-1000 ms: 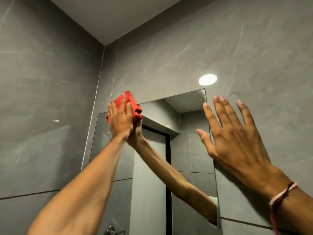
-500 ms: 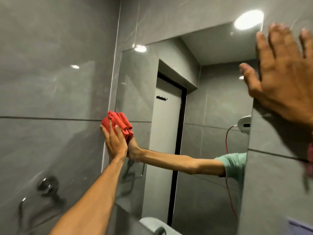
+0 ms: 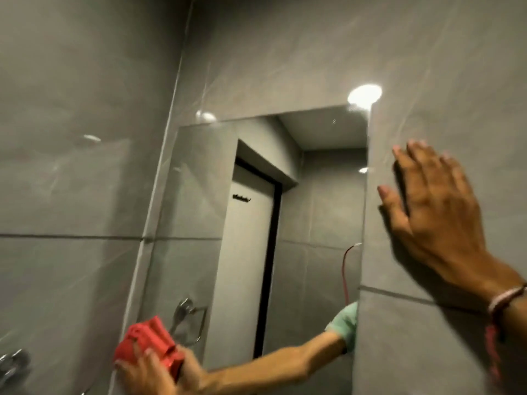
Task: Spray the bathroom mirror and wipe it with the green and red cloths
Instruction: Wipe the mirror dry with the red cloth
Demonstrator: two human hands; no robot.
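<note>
The tall bathroom mirror is set in the grey tiled wall. My left hand presses a bunched red cloth against the mirror's lower left corner, at the bottom of the frame. My right hand lies flat with fingers spread on the grey tile to the right of the mirror and holds nothing. The mirror shows my arm and a green sleeve. No green cloth and no spray bottle are in view.
A chrome fitting is fixed to the left wall near the bottom edge. The side wall meets the mirror wall in a corner just left of the mirror. A cord bracelet sits on my right wrist.
My left hand has drawn the red cloth down the mirror's left edge, from the top corner to the bottom corner. My right hand has stayed flat on the tile.
</note>
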